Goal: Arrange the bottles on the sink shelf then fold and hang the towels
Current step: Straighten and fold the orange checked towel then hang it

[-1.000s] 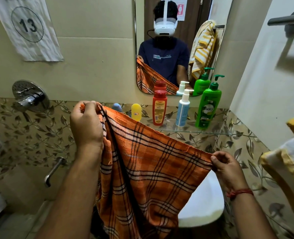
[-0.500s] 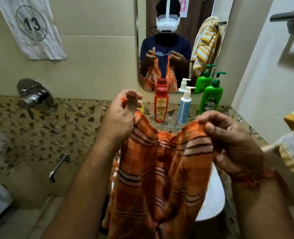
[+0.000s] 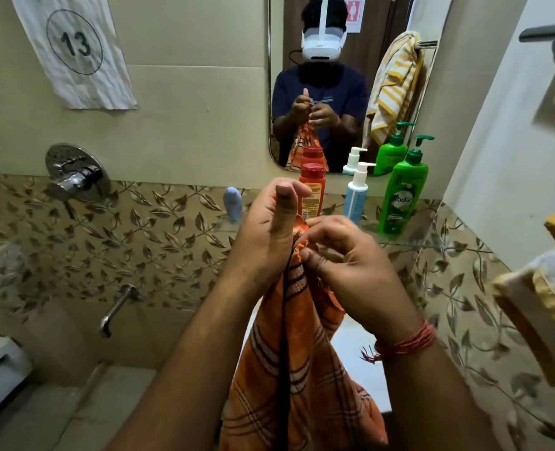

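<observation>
An orange plaid towel (image 3: 297,362) hangs folded in half lengthwise in front of me. My left hand (image 3: 271,229) and my right hand (image 3: 344,258) meet at its top, each pinching a top corner so the two corners touch. Behind them, on the glass sink shelf (image 3: 409,243), stand a red bottle (image 3: 312,188), a white-and-blue pump bottle (image 3: 356,193), a green pump bottle (image 3: 403,193) and a small blue bottle (image 3: 233,204). My hands hide part of the shelf.
A yellow-and-white towel (image 3: 543,294) hangs at the right edge. A towel bar (image 3: 549,30) is mounted high on the right wall. The white sink (image 3: 357,353) lies below the orange towel. A shower valve (image 3: 76,177) and spout (image 3: 116,309) are on the left wall.
My hands have come together from wide apart, bringing the towel's two top corners together. The spread towel now hangs doubled.
</observation>
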Tool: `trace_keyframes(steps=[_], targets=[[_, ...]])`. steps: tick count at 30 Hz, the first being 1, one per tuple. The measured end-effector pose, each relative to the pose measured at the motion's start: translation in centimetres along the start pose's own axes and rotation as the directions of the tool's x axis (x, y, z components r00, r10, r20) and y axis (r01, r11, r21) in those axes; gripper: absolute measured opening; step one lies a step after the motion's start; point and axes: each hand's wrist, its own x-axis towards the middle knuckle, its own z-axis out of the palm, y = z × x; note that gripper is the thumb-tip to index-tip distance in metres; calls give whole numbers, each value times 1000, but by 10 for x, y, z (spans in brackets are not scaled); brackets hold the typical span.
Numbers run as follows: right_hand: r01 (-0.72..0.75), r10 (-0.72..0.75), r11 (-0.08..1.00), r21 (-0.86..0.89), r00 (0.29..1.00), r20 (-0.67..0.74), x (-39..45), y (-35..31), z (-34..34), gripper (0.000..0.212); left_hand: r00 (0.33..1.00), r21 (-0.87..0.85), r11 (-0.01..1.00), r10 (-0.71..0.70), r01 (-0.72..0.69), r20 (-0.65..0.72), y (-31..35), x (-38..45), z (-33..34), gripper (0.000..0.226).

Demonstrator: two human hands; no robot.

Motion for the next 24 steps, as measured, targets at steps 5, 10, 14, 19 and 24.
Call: trace_keyframes(steps=[5,10,14,19,24], targets=[[-27,29,999,27,998,-49,-7,2,-2,12,992,-45,998,-44,50,120,-5,-5,-7,66],[-29,26,998,-61,999,-43,-15,0,-9,11,911,55,957,-288,285,295,-18,-9,-30,41],[-25,18,992,-125,998,-57,-20,-1,-7,9,931,-72,943,-306,325,198,-20,-14,-31,14],[123,-172,964,-237,965,-197,-27,-8,-3,2,967,-74,966,-241,247,87,-21,-24,-19,5],[164,-227,953,-255,944,-240,-38,-16,7,3,972,-103,968,-222,229,81,-16,-37,-8,7]])
